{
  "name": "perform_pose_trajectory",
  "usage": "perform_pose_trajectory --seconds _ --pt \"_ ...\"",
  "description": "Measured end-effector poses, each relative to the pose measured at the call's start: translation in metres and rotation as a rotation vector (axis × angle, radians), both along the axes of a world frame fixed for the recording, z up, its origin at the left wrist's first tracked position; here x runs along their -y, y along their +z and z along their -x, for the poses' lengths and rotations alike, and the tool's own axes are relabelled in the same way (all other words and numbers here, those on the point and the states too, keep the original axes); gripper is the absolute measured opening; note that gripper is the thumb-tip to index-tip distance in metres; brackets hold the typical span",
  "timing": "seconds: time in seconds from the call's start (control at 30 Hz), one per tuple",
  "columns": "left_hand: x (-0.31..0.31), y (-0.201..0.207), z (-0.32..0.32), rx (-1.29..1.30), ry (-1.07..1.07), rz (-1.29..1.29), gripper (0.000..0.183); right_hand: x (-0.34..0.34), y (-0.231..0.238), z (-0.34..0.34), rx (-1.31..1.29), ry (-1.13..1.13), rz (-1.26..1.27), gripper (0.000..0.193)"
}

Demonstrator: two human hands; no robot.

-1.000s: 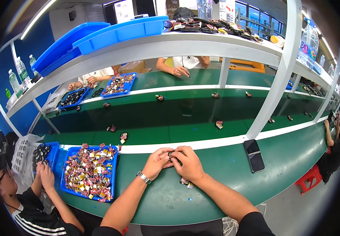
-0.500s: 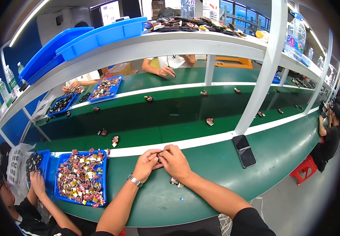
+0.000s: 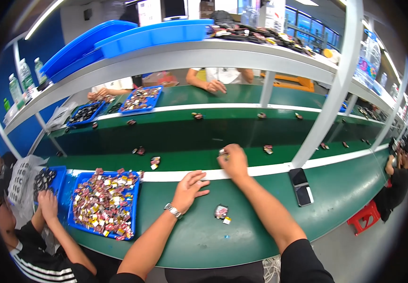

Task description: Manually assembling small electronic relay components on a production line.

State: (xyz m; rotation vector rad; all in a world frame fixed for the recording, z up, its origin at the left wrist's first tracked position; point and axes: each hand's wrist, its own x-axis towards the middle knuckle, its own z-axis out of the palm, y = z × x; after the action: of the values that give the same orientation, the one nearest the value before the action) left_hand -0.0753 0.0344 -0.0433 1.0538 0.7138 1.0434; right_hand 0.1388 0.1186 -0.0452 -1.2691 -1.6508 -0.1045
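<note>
right hand (image 3: 232,162) was stretched forward over the white strip onto the green conveyor belt (image 3: 185,137), fingers curled round a small dark part (image 3: 222,153) at its fingertips; looked like a pinch grip, though the part was mostly hidden by the fingers. left hand (image 3: 189,185) lay flat on the near green worktop (image 3: 199,236), palm down, fingers spread, gripping nothing, a wristwatch (image 3: 173,210) behind it on the wrist. a small loose part with a yellow tag (image 3: 222,212) sat on the worktop just right of the left forearm, between my two arms, touching neither. blue tray of mixed small parts (image 3: 104,204) was off to the left of the left hand, near it but apart. black phone (image 3: 301,186) lay right of the right forearm. more small parts (image 3: 155,162) rode the belt left of the right hand, and one (image 3: 268,149) just right of it. another person's hand (image 3: 48,204) was beyond the tray on the far left.
</note>
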Motion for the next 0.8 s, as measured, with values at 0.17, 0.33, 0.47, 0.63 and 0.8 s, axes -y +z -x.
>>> perform_pose_trajectory --seconds 0.17,0.33,0.47,0.63,0.8 --pt "0.000 -0.002 -0.004 -0.022 0.094 -0.029 0.023 -0.030 -0.002 -0.030 0.167 -0.195 0.332 0.034" --pt "0.007 -0.006 -0.004 -0.275 0.437 -0.366 0.007 -0.014 0.026 0.034 0.463 -0.389 0.093 0.046" --pt "0.014 0.008 -0.001 -0.368 0.657 -0.618 0.008 -0.019 0.038 0.110 0.087 0.224 0.602 0.059" --pt "0.010 0.013 0.002 -0.377 0.855 -0.742 0.007 -0.011 0.036 0.192 0.135 0.161 0.627 0.068" --pt "0.003 0.017 0.010 -0.419 0.979 -0.674 0.008 -0.022 0.020 0.215 0.246 0.126 0.538 0.054"
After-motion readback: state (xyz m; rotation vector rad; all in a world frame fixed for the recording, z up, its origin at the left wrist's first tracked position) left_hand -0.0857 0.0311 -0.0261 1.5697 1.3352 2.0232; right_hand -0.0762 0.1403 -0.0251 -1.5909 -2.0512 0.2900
